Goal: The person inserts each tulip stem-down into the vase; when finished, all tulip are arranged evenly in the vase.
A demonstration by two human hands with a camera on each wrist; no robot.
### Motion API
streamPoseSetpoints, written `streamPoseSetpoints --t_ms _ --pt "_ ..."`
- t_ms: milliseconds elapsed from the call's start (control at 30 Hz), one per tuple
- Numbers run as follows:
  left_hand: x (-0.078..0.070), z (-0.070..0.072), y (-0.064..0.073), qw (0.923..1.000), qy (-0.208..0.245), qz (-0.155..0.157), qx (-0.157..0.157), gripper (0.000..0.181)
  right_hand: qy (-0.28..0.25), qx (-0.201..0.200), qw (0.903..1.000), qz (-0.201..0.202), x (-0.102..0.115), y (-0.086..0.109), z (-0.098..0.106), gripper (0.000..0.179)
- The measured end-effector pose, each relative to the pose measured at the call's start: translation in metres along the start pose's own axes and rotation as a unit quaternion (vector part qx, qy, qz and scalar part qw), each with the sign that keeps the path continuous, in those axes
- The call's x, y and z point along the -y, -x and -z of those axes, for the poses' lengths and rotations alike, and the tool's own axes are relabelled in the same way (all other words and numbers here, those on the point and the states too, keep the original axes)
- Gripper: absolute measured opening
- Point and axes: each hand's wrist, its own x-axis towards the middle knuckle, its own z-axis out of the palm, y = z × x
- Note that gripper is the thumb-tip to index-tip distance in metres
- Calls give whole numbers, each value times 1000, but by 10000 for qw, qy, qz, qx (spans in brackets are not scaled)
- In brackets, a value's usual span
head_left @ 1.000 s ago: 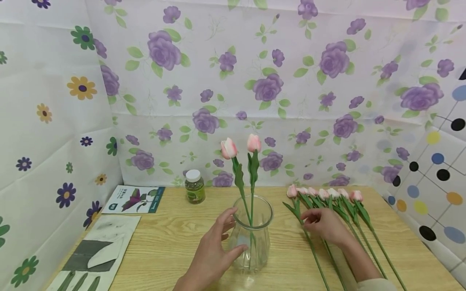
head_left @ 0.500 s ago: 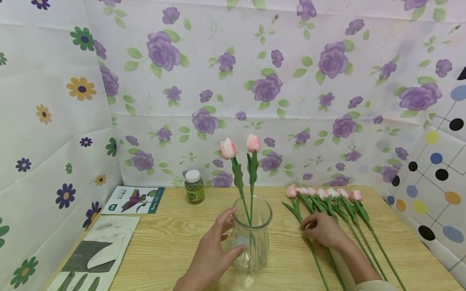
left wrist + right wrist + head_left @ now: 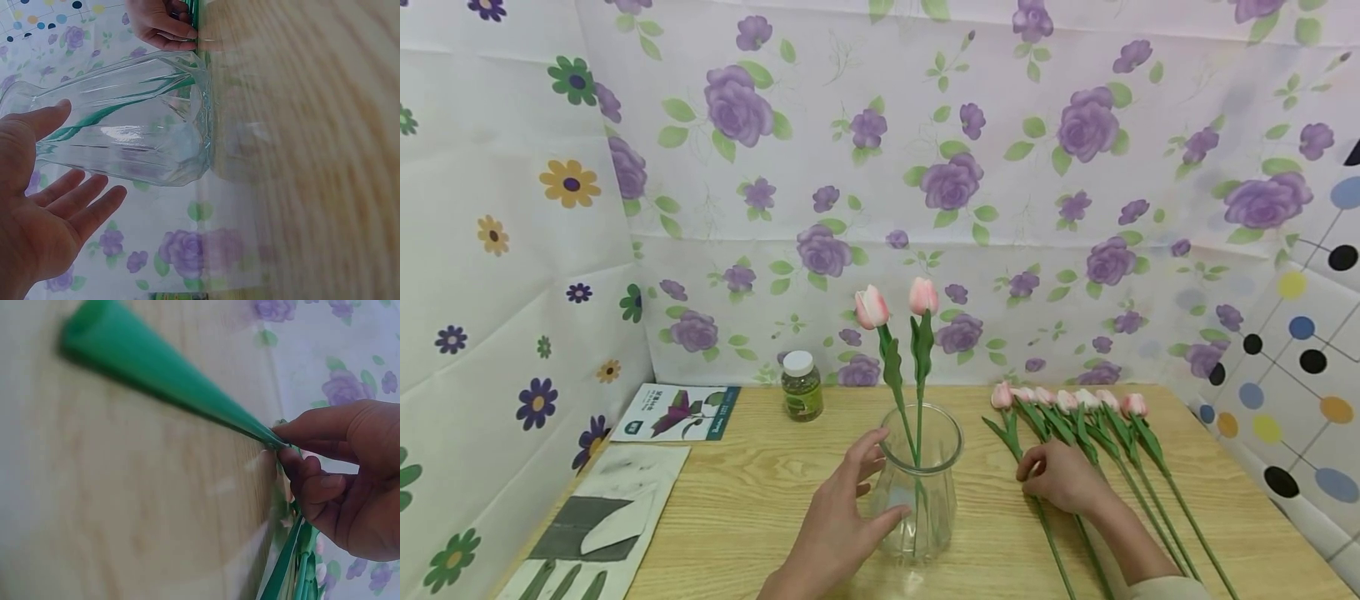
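Note:
A clear glass vase (image 3: 934, 508) stands upright on the wooden table with two pink-white tulips, one leaning left (image 3: 871, 307) and another more upright (image 3: 923, 297). My left hand (image 3: 842, 517) is at the vase's left side, index fingertip by the rim and thumb in front of the glass. In the left wrist view, those fingers (image 3: 94, 206) are extended beside the glass. To the right, my right hand (image 3: 1063, 482) pinches the green stem of the leftmost lying tulip (image 3: 1002, 396) between thumb and fingertips. Its stem (image 3: 169, 372) runs toward the right wrist camera.
Several more tulips (image 3: 1105, 402) lie side by side under and beyond my right forearm. Behind the vase at left is a white-capped jar (image 3: 802, 393). A printed booklet (image 3: 677, 412) and a flat grey-and-white packet (image 3: 598, 508) lie along the table's left edge.
My right hand has lowered slightly onto the leftmost lying tulip's stem and now pinches it. The left hand and the vase have stayed in place.

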Motion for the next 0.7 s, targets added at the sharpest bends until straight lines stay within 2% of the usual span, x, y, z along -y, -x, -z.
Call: streamPoseSetpoints --t_ms 167,400,700 --pt "0 0 0 10000 -4 12 2 94 -112 155 9998 38 2 0 -1 12" --pt "0 0 0 10000 3 15 22 94 -280 473 9969 559 7 2 1 16" --pt "0 0 0 10000 23 28 31 94 -227 500 9937 972 18 5 1 17"
